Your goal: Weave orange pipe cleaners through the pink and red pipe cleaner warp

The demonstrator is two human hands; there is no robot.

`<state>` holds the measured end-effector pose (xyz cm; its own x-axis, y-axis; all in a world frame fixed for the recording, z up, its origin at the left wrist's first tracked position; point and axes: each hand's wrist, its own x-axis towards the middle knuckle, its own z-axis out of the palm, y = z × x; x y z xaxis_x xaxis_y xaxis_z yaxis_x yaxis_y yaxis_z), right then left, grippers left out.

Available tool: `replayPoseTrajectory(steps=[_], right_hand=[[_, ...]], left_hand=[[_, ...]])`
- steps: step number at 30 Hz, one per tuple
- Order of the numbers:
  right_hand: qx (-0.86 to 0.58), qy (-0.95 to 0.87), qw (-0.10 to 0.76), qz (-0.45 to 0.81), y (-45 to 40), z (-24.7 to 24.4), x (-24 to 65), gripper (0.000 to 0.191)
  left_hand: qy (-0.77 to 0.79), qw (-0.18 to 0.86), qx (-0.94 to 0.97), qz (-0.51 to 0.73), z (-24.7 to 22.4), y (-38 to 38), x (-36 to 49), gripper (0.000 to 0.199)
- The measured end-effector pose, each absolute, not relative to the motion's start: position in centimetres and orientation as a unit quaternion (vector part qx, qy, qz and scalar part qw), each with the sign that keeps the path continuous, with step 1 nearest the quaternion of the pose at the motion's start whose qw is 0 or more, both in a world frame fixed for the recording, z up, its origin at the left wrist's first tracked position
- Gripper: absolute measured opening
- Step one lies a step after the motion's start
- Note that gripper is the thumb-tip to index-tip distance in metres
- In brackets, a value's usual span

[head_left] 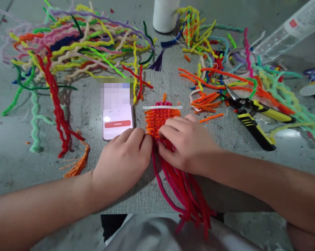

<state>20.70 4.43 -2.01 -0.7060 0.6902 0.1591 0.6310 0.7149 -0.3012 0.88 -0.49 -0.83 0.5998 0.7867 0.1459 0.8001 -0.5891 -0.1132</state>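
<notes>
An orange and pink woven piece (pixel 162 120) lies on the grey table in front of me, with a thin white strip (pixel 162 107) across its top. Long pink and red strands (pixel 185 188) trail from its lower end over the table's front edge. My left hand (pixel 124 153) is closed at the weave's lower left edge, fingertips curled out of sight. From the right, my right hand (pixel 189 144) is closed on the weave's lower right part, fingers bent over it and the strands. The two hands nearly meet at its lower end.
A phone (pixel 117 122) lies left of the weave. Coloured fuzzy stems (pixel 76 42) are heaped at the back left. Black and yellow pliers (pixel 254 115), orange offcuts (pixel 207 103) and more stems are on the right. A white bottle (pixel 166 15) and a clear tube (pixel 288 33) stand behind.
</notes>
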Motion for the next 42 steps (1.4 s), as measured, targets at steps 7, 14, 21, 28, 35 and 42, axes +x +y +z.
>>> replayPoseTrajectory(steps=[7,14,21,28,35,42], right_hand=[[-0.217,-0.958,0.133,0.127,5.9,-2.2,21.7,0.024],[-0.108,-0.981,0.113,0.118,7.9,-1.4,22.0,0.023],[-0.083,-0.986,0.134,0.047,8.2,-2.0,21.4,0.032],[-0.064,-0.985,0.153,0.041,8.1,-2.4,21.9,0.033],[-0.044,-0.986,0.15,0.06,8.2,-2.2,22.5,0.036],[-0.075,-0.967,0.163,0.182,8.5,-2.5,22.5,0.031]], left_hand=[[-0.455,0.094,-0.884,-0.047,-1.3,-0.3,1.1,0.014],[-0.462,0.08,-0.883,-0.028,-1.1,-0.2,1.4,0.011],[-0.463,0.09,-0.881,-0.031,-1.3,0.0,1.3,0.013],[-0.456,0.103,-0.883,-0.041,-1.2,0.0,1.2,0.016],[-0.458,0.082,-0.885,-0.031,-1.3,0.0,1.4,0.013],[-0.471,0.112,-0.874,-0.022,-1.2,-0.3,1.5,0.012]])
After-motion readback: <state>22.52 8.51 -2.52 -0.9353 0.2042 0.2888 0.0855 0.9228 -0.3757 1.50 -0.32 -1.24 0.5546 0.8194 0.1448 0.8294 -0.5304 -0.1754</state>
